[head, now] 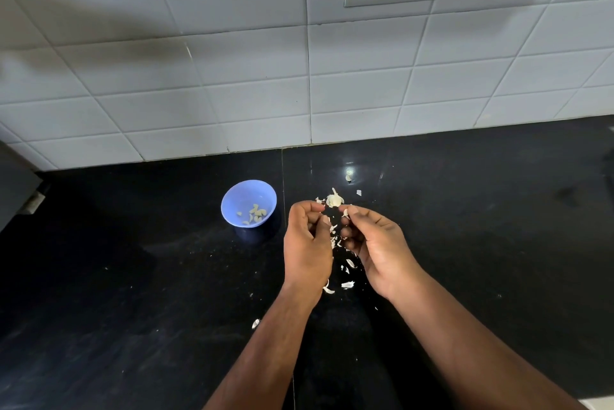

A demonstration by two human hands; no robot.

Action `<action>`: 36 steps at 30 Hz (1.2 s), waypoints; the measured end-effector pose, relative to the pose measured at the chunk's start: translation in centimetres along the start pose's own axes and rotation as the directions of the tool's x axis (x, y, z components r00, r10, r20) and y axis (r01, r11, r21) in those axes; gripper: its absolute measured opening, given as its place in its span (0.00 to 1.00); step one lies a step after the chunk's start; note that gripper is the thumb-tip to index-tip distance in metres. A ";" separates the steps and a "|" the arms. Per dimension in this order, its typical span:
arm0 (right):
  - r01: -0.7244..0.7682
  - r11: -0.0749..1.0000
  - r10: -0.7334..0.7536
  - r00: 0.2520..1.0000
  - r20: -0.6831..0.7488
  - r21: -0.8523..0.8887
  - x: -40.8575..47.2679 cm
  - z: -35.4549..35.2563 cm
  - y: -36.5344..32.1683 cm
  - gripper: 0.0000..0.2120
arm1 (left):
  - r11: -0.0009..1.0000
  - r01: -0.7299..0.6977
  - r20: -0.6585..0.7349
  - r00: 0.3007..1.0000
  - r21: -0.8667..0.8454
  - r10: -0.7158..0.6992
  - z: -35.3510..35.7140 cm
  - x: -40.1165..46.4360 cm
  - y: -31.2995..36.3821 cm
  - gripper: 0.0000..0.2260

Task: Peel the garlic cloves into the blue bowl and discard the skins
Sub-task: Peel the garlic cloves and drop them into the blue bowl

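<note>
Both hands meet over the black table [133, 310], just right of centre. The left hand [307, 250] has its fingers curled inward; whether they hold anything cannot be told. The right hand [375, 250] pinches a small scrap of skin [345, 212] between thumb and forefinger. At 12 o'clock from the hands, just beyond the fingertips, lies the garlic [334, 199]. The bowl [248, 203] stands at 10 o'clock from the hands, near them, with peeled cloves [255, 212] inside. Loose skins [347, 284] lie scattered under and between the wrists. One clove [348, 178] sits further back towards the tiled wall [232, 77].
</note>
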State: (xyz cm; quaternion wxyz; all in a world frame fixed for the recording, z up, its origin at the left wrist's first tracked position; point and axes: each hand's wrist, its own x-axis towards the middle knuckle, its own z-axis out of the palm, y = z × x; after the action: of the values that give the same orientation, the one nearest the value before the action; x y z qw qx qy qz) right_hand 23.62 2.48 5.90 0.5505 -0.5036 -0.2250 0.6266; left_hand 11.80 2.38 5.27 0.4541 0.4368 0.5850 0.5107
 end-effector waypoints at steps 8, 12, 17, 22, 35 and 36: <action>0.137 0.980 -0.145 0.989 -0.042 -0.144 -0.5 0.2 -0.5 0.05 | 0.998 0.049 0.120 0.992 -0.034 -0.044 0.2 0.0 0.3 0.04; 0.134 0.978 -0.139 0.990 -0.019 -0.160 -0.8 0.1 -0.7 0.06 | 0.999 0.046 0.059 0.997 0.022 -0.047 -0.1 0.3 0.1 0.01; 0.101 0.988 -0.103 0.995 -0.012 -0.114 -1.0 0.0 -0.5 0.06 | 0.999 0.035 0.081 0.996 0.028 -0.037 0.1 0.1 -0.3 0.04; 0.065 0.986 -0.071 0.997 -0.033 -0.156 -0.9 0.2 -0.3 0.07 | 0.999 0.014 0.145 0.989 0.030 -0.018 0.9 -0.7 0.0 0.07; -0.050 0.999 0.049 0.998 0.049 0.016 -1.2 0.0 -0.4 0.05 | 0.990 0.103 0.028 0.994 0.099 -0.106 -0.2 -0.2 0.3 0.09; -0.040 0.999 0.040 0.998 0.043 0.000 -1.2 0.0 -0.4 0.05 | 0.988 0.112 0.019 0.993 0.107 -0.115 -0.3 -0.2 0.2 0.10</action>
State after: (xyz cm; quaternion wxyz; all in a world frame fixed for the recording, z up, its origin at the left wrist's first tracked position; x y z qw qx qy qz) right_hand 23.66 1.53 6.67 0.5333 -0.4942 -0.2262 0.6482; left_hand 11.55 2.09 5.49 0.4659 0.4326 0.6294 0.4469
